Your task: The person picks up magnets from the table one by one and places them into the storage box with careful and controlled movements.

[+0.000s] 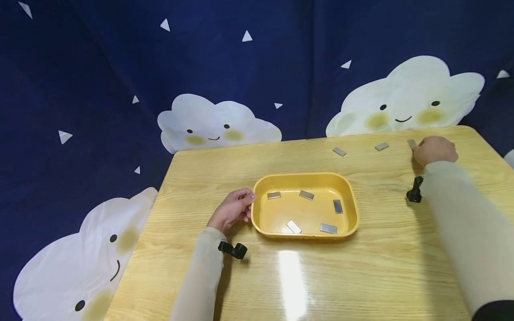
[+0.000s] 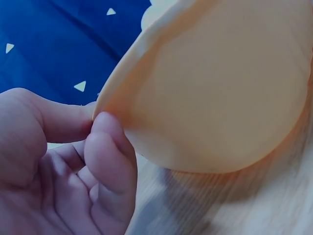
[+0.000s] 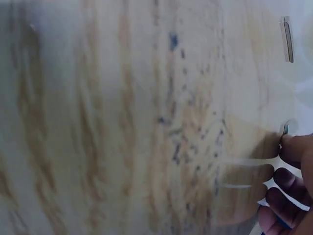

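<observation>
Head view: found the left grip point(image 1: 233, 207) pinched at nine o'clock on the rim of the yellow tray point(image 1: 303, 211), and the right grip point(image 1: 435, 150), off toward two o'clock from the tray, drawn nearly closed about one end of a metal block point(image 1: 411, 143) near the far edge of the counter point(image 1: 385, 258); could not tell whether lifted or resting. Noted a second block point(image 1: 339, 152) at one o'clock, a third block point(image 1: 382, 146) at two, and five inner blocks point(image 1: 337, 206) within the tray. Judged the pinched block small, stiff, fairly light and slippery-faced, best taken by its long edges. Judged the tray light and slightly flexible, best steadied by the rim.
</observation>
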Demonstrator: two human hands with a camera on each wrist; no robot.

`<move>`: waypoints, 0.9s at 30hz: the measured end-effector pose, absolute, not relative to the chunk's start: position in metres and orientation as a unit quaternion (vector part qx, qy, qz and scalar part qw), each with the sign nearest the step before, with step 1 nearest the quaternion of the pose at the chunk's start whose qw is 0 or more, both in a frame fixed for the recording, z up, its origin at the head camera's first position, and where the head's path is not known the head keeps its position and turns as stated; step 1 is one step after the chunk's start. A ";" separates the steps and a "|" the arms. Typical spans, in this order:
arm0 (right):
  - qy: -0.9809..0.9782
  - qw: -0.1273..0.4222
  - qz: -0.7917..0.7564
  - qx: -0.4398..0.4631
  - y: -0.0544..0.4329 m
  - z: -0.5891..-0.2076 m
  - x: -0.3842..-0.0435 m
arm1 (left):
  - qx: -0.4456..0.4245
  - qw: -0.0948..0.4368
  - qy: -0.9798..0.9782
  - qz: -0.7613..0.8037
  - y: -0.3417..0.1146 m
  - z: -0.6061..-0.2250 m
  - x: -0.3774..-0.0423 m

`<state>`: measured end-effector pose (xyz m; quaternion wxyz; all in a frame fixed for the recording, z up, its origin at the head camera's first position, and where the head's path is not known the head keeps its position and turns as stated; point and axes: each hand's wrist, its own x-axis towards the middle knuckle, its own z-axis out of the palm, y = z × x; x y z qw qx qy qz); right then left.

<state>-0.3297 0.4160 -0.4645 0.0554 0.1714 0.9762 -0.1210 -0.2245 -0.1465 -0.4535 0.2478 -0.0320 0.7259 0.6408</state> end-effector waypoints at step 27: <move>0.981 0.018 -0.134 0.138 0.396 -0.458 -0.330 | -0.034 0.244 0.728 0.640 -0.148 -0.452 -0.222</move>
